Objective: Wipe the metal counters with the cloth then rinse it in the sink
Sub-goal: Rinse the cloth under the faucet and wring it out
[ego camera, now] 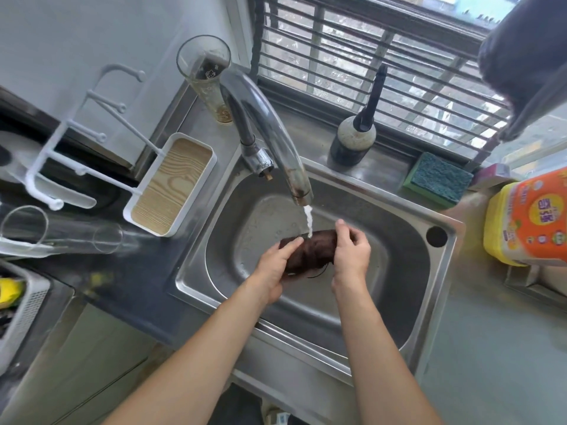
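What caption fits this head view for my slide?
Both hands, left and right, hold a brown cloth under the running faucet.

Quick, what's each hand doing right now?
Left hand: grips the brown cloth under the running tap.
Right hand: grips the same cloth.

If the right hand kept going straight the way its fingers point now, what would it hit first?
Probably the water stream: the right hand grips the cloth with fingers pointing up-left toward the faucet spout. Depth is unclear; it might pass beside the stream.
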{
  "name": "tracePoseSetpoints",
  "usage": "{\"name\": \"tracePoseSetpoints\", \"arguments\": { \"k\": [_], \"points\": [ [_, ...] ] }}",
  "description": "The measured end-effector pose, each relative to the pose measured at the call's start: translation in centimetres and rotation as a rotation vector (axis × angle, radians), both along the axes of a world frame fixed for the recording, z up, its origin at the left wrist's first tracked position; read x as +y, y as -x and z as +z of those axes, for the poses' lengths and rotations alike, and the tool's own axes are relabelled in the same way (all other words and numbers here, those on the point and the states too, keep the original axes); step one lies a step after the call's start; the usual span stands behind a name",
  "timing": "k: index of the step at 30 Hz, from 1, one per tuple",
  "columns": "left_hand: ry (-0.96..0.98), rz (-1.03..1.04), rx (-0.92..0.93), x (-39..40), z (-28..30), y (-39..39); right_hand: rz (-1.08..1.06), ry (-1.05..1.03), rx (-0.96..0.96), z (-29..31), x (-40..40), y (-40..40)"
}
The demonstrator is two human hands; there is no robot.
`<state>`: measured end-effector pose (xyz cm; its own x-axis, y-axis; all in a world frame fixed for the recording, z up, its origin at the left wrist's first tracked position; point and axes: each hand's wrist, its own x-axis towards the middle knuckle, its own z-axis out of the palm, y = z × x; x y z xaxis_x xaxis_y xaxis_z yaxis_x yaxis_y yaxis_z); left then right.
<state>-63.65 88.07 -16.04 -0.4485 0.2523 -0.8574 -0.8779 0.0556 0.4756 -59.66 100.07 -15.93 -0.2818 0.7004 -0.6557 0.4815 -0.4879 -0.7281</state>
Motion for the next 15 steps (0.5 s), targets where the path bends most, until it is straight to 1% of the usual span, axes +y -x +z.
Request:
{"name": "tracePoseSetpoints", "arguments": {
  "k": [3,5,7,10,12,15],
  "points": [
    [0.081,0.007,0.169,0.8,-0.5,0.3,0.261,0.108,-0.041,-0.5,-1.4,-0.4],
    [0.132,-0.031,0.226,1.6,-0.3,0.4,0.398,0.119,-0.072,-0.9,-2.8,-0.6],
    [0.173,-0.047,0.201,2.1,-0.7,0.3,0.411,0.048,-0.090,-1.0,-3.5,-0.5],
    [0.196,-0.112,0.247,2.1,-1.5,0.3,0.395,-0.123,-0.075,-0.9,-3.2,-0.2],
    [0.195,-0.182,0.302,2.0,-0.9,0.6,0.421,-0.189,-0.056,-0.7,-2.8,0.1],
    [0.141,-0.275,0.337,1.4,-0.3,1.0,0.510,-0.307,-0.106,-0.7,-2.2,0.6]
  ]
}}
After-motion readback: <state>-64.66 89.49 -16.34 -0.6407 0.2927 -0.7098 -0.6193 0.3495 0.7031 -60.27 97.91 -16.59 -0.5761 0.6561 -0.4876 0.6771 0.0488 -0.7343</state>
